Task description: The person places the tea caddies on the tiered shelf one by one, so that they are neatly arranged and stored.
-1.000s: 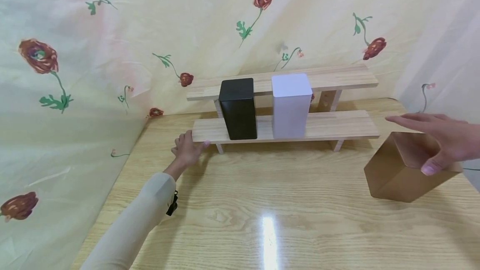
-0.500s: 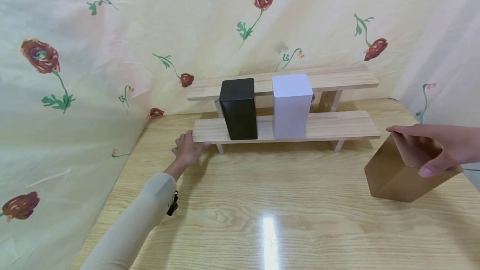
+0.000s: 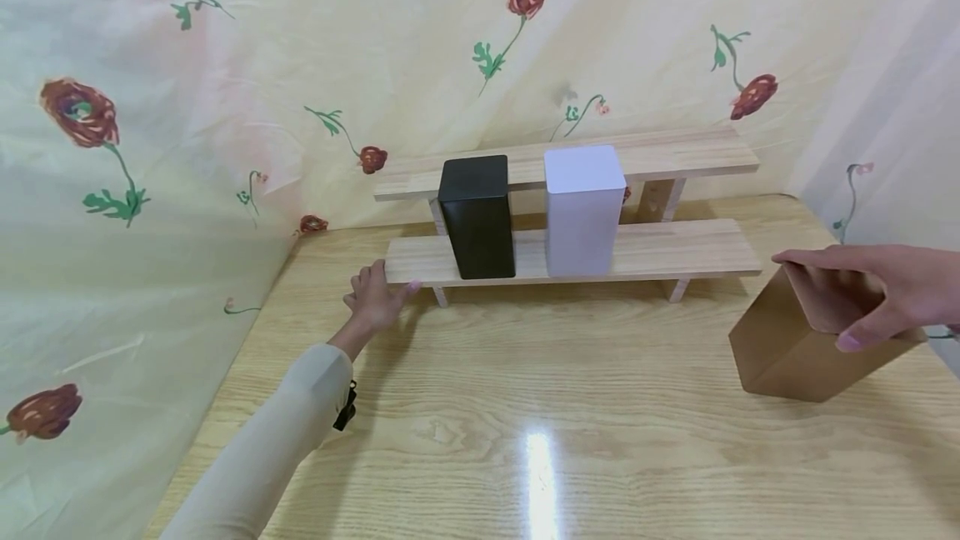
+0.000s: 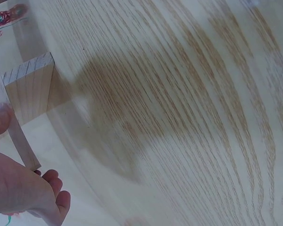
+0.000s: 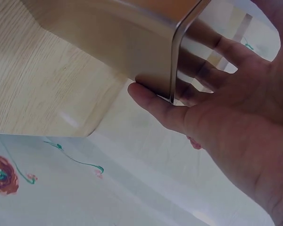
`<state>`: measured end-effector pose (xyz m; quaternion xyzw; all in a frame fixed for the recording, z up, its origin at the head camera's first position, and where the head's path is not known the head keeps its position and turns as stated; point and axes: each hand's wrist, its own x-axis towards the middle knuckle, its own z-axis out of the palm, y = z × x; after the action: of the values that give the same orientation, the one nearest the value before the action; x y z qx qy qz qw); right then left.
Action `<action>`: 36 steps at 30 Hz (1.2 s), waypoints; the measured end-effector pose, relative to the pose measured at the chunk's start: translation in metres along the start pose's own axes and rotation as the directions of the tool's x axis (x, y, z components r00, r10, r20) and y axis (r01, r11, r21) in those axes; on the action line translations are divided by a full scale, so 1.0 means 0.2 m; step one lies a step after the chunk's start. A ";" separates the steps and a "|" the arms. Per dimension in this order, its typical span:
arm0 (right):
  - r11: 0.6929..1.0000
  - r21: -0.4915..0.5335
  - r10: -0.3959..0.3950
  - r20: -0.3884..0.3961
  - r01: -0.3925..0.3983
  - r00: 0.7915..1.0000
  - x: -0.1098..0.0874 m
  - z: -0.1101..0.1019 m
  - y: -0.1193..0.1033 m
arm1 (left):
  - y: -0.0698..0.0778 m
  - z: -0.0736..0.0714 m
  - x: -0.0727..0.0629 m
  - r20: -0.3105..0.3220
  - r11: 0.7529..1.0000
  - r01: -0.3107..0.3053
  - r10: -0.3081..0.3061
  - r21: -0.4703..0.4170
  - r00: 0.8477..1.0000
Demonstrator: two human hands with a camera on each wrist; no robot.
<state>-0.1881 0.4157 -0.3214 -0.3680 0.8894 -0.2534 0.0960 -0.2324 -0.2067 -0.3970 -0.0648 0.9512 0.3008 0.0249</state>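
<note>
My left hand (image 3: 372,302) grips the left end of the lower board of a two-tier wooden shelf (image 3: 682,248), thumb along the front edge and fingers round the side. In the left wrist view that hand (image 4: 23,188) holds the board's narrow edge (image 4: 24,148). At the right, my right hand (image 3: 903,286) spans the top of a tall gold-brown box (image 3: 780,348), thumb on the near side and fingertips at the far edge. Seen from the right wrist, the shiny box (image 5: 137,52) has rounded edges, and the little finger lies against its side.
Two similar tall boxes, one black (image 3: 480,223) and one white (image 3: 583,223), stand side by side on the lower board. The upper board (image 3: 690,152) runs behind them. A flowered cloth (image 3: 420,48) hangs round the back and sides of the wooden table (image 3: 480,390).
My right hand has come down onto the gold-brown box, its fingers closing to the far edge. My left hand, the shelf and the boxes have stayed put.
</note>
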 end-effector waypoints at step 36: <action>0.988 -0.146 0.068 0.077 -0.056 0.995 0.23 -0.18 -0.28 | 0.00 0.00 -0.01 0.000 1.000 0.006 -0.006 -0.003 1.000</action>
<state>-0.1997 0.3629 -0.2616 -0.3561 0.9117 -0.1705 0.1134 -0.2305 -0.2066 -0.3959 -0.0676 0.9505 0.3023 0.0259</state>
